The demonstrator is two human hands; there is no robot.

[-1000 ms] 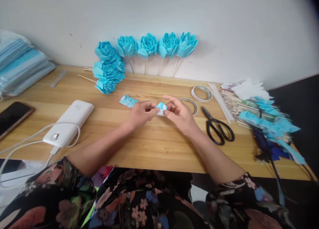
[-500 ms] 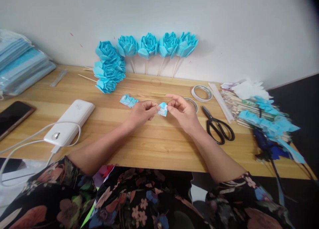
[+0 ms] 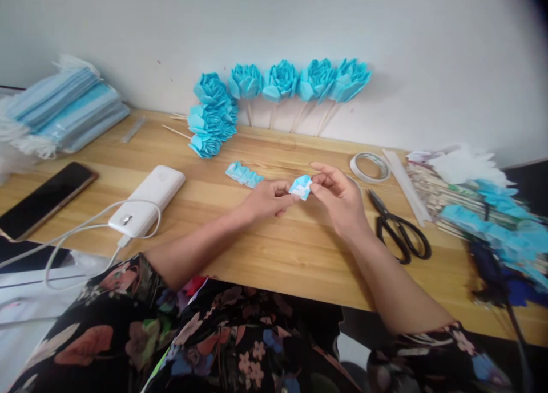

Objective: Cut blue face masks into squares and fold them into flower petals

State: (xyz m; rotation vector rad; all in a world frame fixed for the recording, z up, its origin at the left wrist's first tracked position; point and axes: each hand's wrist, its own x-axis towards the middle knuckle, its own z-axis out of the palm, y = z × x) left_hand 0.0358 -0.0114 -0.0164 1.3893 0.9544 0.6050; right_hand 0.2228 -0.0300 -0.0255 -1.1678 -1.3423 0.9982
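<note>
A small folded blue petal piece (image 3: 301, 186) with white patches is held up between my two hands above the table. My left hand (image 3: 270, 200) pinches its lower left edge between thumb and fingers. On the other side, my right hand (image 3: 338, 196) grips the right edge with thumb and index finger, its other fingers loosely curled. Behind my left hand, a row of overlapping folded blue pieces (image 3: 244, 174) lies on the wood. Black-handled scissors (image 3: 400, 225) rest to the right of my right hand.
Blue flowers on sticks (image 3: 280, 80) lean against the wall; more are heaped at their left. A tape roll (image 3: 370, 167) and clear sticks (image 3: 406, 186) lie right. Wooden sticks and blue strips (image 3: 483, 222) pile farther right. Left are a power bank (image 3: 148, 200), phone (image 3: 47, 199) and masks (image 3: 64, 110).
The view has shifted left, so everything sits farther right in the picture. Both hands still hold the petal piece, which is turned slightly.
</note>
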